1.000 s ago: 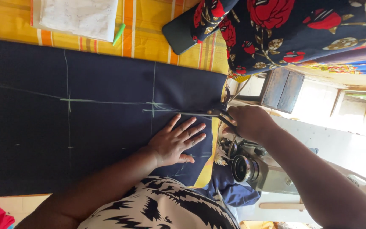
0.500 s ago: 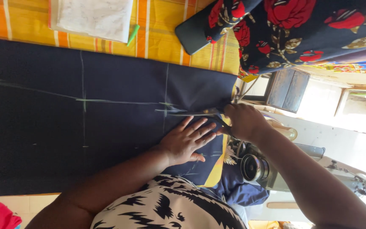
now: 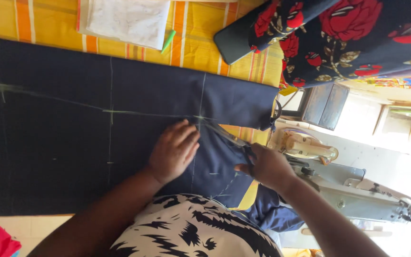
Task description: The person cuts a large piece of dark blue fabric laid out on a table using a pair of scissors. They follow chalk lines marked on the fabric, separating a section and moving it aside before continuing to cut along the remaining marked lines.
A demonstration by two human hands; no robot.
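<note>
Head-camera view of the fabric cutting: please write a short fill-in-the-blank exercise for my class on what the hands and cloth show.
1. The right hand holds a pair of ____ whose blades lie along a chalk line.
2. The left hand lies flat on the dark ____ fabric.
3. Under the fabric lies a cloth striped yellow and ____.
4. The green marker lies beside a sheet of ____ paper.

Missing words: scissors; navy blue; orange; white
</note>
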